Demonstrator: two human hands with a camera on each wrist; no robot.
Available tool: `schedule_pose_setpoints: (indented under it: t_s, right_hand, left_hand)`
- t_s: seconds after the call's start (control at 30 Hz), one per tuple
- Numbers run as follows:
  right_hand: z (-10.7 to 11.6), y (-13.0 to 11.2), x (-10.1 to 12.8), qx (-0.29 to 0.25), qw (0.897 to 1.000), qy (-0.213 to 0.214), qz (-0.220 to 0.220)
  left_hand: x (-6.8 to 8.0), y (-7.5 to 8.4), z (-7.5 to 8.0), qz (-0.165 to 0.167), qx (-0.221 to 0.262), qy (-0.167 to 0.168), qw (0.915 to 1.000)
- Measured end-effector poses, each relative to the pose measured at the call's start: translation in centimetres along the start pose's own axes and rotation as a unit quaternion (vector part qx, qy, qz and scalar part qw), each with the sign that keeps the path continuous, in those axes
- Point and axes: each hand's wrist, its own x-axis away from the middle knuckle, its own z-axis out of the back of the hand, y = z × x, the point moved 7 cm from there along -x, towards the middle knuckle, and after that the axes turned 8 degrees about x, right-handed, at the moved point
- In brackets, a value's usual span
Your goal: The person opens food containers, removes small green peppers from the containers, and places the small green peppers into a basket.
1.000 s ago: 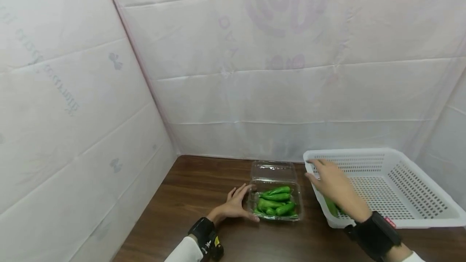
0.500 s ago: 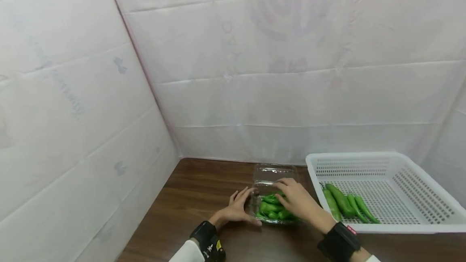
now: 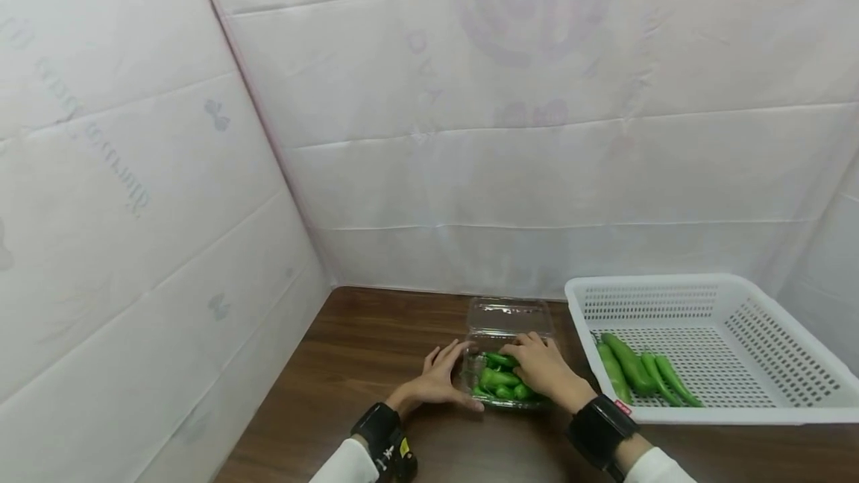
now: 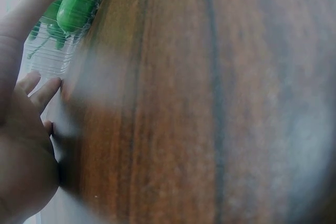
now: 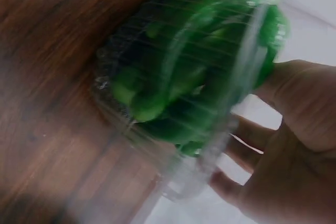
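Green peppers (image 3: 498, 379) of differing sizes fill a clear plastic clamshell box (image 3: 478, 402), whose lid (image 3: 510, 317) is folded back away from me. My left hand (image 3: 436, 384) rests at the box's left side, thumb and fingers spread; in the left wrist view its thumb lies beside the box wall. Over the right part of the box, my right hand (image 3: 542, 367) reaches in with fingers bent down onto the peppers. The right wrist view shows its thumb (image 5: 299, 90) against a green pepper (image 5: 270, 35); whether it grips one is hidden.
A white perforated basket (image 3: 738, 414) stands to the right, with several green peppers (image 3: 627, 364) along its left side. Brown wood-grain table (image 3: 376, 334) lies under everything. White sheeting (image 3: 429, 170) walls the back and sides.
My right hand has come left from the basket to the clamshell box and lowered onto the peppers. Peppers in the basket, which it covered, now show. My left hand has stayed at the box.
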Motion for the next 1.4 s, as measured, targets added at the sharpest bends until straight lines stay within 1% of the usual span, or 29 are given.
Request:
schedule_pose_setpoints:
  t_s: [0.1, 0.17, 0.33, 0.47, 0.53, 0.7, 0.83, 0.93, 1.0, 1.1, 1.23, 1.3, 1.4]
  right_hand:
    - [0.0, 0.1, 0.0, 0.002, 1.0, -0.001, -0.011]
    - [0.1, 0.2, 0.2, -0.009, 1.0, -0.001, -0.012]
    - [1.3, 0.4, 0.5, -0.081, 0.997, 0.005, -0.008]
    - [2.5, 0.3, 0.7, -0.148, 0.989, 0.002, -0.009]
    - [3.0, 0.2, 0.8, -0.173, 0.985, 0.0, -0.011]
    - [3.9, -0.1, 0.9, -0.191, 0.982, 0.007, -0.01]
    - [4.1, -0.1, 1.0, -0.198, 0.98, 0.008, -0.019]
    - [3.9, 0.1, 1.1, -0.193, 0.981, 0.005, -0.034]
    - [3.5, 0.3, 1.2, -0.186, 0.981, -0.003, -0.049]
    - [2.8, 0.7, 1.5, -0.162, 0.984, -0.021, -0.07]
    - [2.1, 0.9, 1.7, -0.098, 0.991, -0.04, -0.082]
    - [2.0, 0.9, 1.7, -0.059, 0.994, -0.038, -0.085]
    - [2.1, 0.8, 1.5, -0.023, 0.995, -0.03, -0.087]
  left_hand:
    - [0.1, 0.1, -0.1, 0.005, 0.007, 0.002, 1.0]
    - [0.1, 0.1, -0.2, 0.004, 0.005, 0.003, 1.0]
    - [-0.1, -0.3, -0.1, 0.006, 0.012, 0.004, 0.9999]
    - [-0.2, -0.6, 0.0, -0.002, 0.021, 0.004, 0.9998]
    - [-0.2, -0.6, 0.0, -0.007, 0.021, 0.005, 0.9997]
    - [-0.1, -0.4, 0.0, -0.003, 0.014, 0.003, 0.9999]
    - [-0.1, -0.2, 0.0, -0.006, 0.015, 0.004, 0.9999]
    - [0.0, -0.1, 0.0, -0.004, 0.018, 0.005, 0.9998]
    - [0.0, -0.1, 0.0, 0.006, 0.019, 0.006, 0.9998]
    - [0.0, -0.3, 0.0, 0.009, 0.016, 0.007, 0.9998]
    - [-0.2, -0.6, 0.0, 0.001, 0.014, 0.009, 0.9999]
    - [-0.3, -0.7, 0.0, -0.003, 0.015, 0.01, 0.9998]
    - [-0.4, -0.8, 0.0, 0.0, 0.016, 0.014, 0.9998]
